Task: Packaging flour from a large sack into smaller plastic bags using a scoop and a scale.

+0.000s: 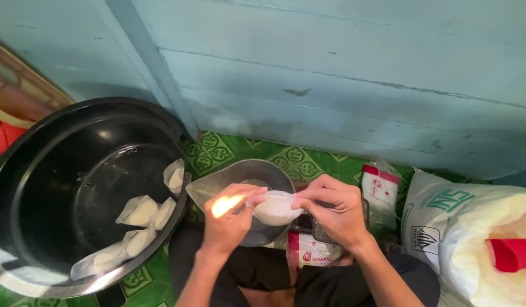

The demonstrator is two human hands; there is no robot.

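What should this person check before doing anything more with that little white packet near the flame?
1. Small clear plastic packet of white powder held by both hands: ok, the left hand and right hand each pinch one end.
2. Flame at the packet's end: ok, it burns at the left fingertips, next to the packet's neck.
3. Fingers away from the flame: not ok, they look very close.
4. Packet sealed: cannot tell.
5. Large black round plastic basin within reach: ok, it sits beside the left arm, holding several similar filled packets.
6. Grey scale bowl beneath the packet: ok.
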